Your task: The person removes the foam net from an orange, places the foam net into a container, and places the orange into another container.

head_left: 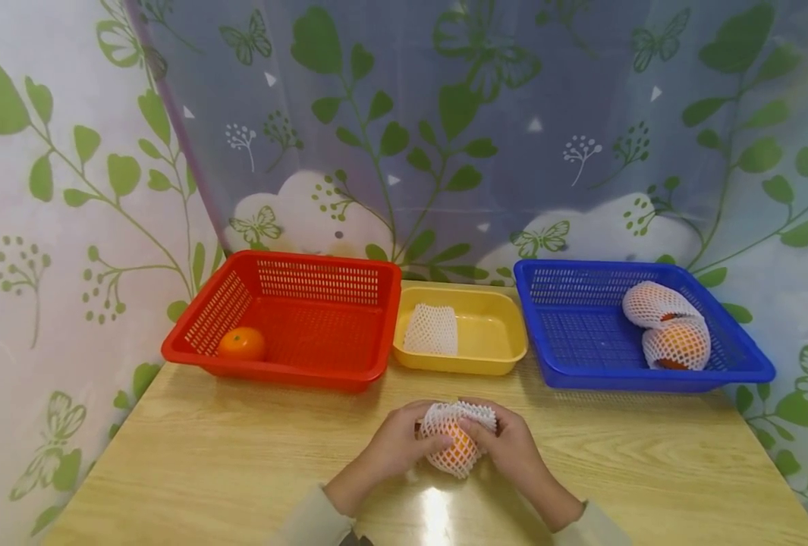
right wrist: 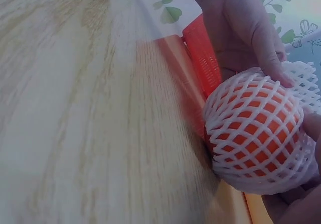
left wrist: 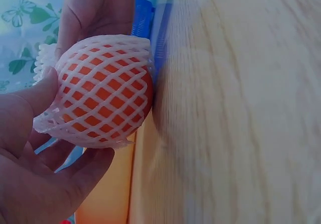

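Both hands hold an orange in a white foam net low over the front middle of the table. My left hand grips it from the left, its thumb laid across the net. From the other side my right hand grips the same bundle, with its thumb near the top. In the left wrist view the mesh is stretched round most of the fruit, and a loose frilled end sticks out beyond the thumbs. Diamond-shaped gaps show orange skin in the right wrist view.
A red basket at the left holds a bare orange. In the middle stands a yellow tray with a flat foam net in it. The blue basket at the right contains net-wrapped fruits. A patterned curtain hangs behind.
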The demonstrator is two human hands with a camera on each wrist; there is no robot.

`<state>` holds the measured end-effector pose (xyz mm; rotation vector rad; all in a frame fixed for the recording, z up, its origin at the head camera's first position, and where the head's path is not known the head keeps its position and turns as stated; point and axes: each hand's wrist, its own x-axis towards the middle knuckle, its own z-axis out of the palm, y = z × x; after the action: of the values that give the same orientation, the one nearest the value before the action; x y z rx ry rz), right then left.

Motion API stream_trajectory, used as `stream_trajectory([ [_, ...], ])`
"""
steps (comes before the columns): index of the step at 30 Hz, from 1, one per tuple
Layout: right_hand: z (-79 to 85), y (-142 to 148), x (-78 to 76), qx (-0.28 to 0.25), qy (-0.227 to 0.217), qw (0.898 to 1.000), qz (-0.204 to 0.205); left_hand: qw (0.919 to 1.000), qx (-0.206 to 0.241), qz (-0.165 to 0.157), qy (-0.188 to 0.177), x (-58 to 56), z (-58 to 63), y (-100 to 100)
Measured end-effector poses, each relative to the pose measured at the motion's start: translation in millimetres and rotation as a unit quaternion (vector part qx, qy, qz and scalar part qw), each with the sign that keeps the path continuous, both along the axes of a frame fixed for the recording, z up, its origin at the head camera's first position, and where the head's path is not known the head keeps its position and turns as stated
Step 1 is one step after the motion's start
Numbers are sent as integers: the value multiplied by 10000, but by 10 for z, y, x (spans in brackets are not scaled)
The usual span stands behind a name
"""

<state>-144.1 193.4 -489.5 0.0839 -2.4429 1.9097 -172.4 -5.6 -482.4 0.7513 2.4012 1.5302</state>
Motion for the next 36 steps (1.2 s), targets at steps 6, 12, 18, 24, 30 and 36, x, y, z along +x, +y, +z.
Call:
stream_trajectory([
  [6,-38,15,16,-9,42,9992,405,9997,59,132,213,-1,-15,-21],
  [12,-51,18,36,127,-38,9975,693,9991,174,232,298,-11,-19,-35],
  [18,-52,26,20,223,-61,9958,883,9998,196,62,-4,-9,5,-63],
  [24,-48,27,3,326,235,9940,1018,9997,186,8,-150,-9,0,-81],
  [30,-4,7,-1,305,216,9962,788,9999,137,-22,-22,-10,-24,-82],
  [36,14,1,-19,143,192,9984,511,9999,109,-59,28,-11,-45,-81],
])
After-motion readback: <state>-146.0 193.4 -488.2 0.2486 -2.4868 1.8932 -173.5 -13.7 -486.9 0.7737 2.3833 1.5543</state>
